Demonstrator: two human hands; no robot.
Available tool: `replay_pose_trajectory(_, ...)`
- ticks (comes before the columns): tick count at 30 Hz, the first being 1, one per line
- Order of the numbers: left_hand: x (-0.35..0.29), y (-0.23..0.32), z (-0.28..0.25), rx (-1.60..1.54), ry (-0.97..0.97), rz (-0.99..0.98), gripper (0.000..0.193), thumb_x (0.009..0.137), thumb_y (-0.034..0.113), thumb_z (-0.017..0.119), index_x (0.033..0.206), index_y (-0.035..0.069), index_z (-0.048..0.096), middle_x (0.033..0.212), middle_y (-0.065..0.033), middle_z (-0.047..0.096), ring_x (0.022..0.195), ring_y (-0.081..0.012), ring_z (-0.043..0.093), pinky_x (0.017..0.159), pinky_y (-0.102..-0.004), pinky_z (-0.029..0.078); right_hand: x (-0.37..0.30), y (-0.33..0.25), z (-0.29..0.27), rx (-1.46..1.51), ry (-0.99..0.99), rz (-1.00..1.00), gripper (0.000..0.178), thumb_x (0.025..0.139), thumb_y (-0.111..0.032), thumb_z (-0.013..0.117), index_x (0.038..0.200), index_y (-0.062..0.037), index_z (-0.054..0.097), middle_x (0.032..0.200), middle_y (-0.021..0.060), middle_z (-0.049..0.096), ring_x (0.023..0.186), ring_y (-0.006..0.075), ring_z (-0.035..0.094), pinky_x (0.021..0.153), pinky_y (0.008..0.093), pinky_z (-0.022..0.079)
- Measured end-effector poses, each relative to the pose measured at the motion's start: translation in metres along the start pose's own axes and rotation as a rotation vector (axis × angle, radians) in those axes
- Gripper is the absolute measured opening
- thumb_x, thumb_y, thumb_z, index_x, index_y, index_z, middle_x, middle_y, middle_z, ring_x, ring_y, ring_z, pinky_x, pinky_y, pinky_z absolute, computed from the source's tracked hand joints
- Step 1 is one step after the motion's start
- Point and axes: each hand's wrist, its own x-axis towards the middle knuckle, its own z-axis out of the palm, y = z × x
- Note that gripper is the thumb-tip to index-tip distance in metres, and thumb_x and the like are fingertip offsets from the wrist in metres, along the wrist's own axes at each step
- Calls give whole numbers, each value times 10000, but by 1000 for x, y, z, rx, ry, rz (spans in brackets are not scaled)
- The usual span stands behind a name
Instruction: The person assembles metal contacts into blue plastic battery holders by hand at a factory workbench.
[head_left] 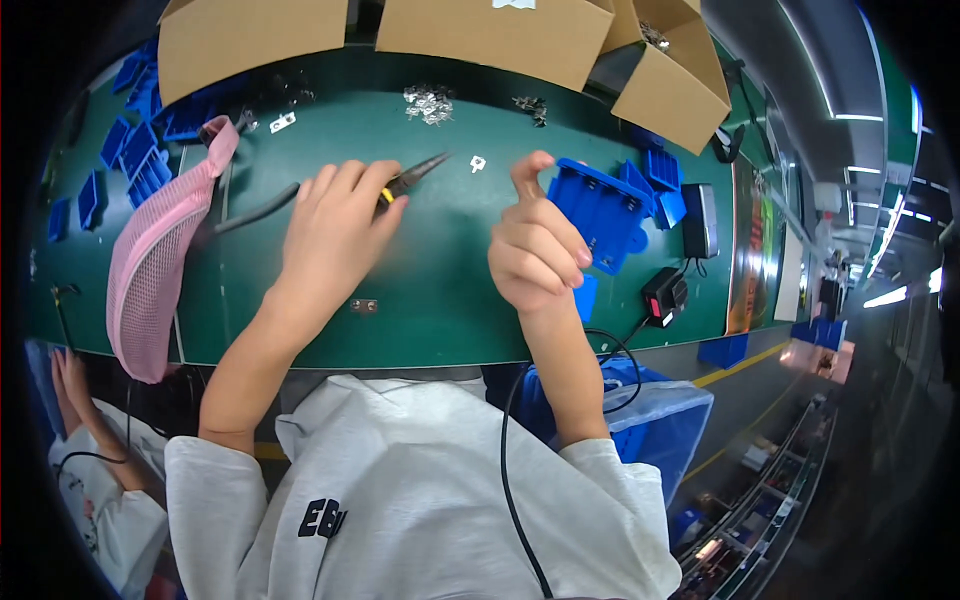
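Note:
My left hand (340, 215) is closed round a pair of needle-nose pliers (418, 174) with dark jaws and a bit of yellow at the grip. The jaws point up and to the right. In my right hand (535, 245) is a blue plastic battery case (597, 212) with several slots, gripped at its left edge; the index finger stands raised beside it. A small white-looking metal clip (478, 163) lies between the hands, beyond the plier tips. Nearer to me, a small flat metal plate with two holes (365, 306) rests on the green table.
A pink mesh pouch (155, 270) lies at left, near several blue cases (145, 165). Metal clips are piled (428, 104) before cardboard boxes (490, 40). At right are a black device (700, 220) and a corded black box (665, 297). Another person's hand (72, 385) shows at far left.

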Motion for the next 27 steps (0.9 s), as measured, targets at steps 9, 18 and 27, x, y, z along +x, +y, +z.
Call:
replay_pose_trajectory(9, -14, 6, 20, 140, -16, 65, 327, 677, 175, 751, 959, 105, 599, 923, -38, 518, 880, -234, 498, 770, -350, 404, -2, 2, 2, 106, -13, -32, 301, 898, 6, 358, 1191, 18, 423, 557, 99, 490, 412, 202, 498, 382, 287, 420)
replay_pose_trajectory(18, -14, 4, 20, 178, -120, 65, 399, 703, 191, 748, 1053, 101, 577, 985, -58, 510, 913, -243, 483, 777, -352, 383, 5, 2, 6, 51, 276, -345, 124, 881, 45, 382, 998, 49, 421, 564, 42, 455, 538, 157, 475, 521, 259, 425)
replay_pose_trajectory(27, -15, 3, 22, 186, -119, 79, 398, 716, 207, 738, 1065, 101, 579, 996, -55, 513, 920, -237, 487, 783, -347, 387, 5, 2, 4, -58, 330, -428, 113, 893, 6, 396, 989, 58, 423, 622, 36, 501, 632, 155, 497, 599, 270, 425)
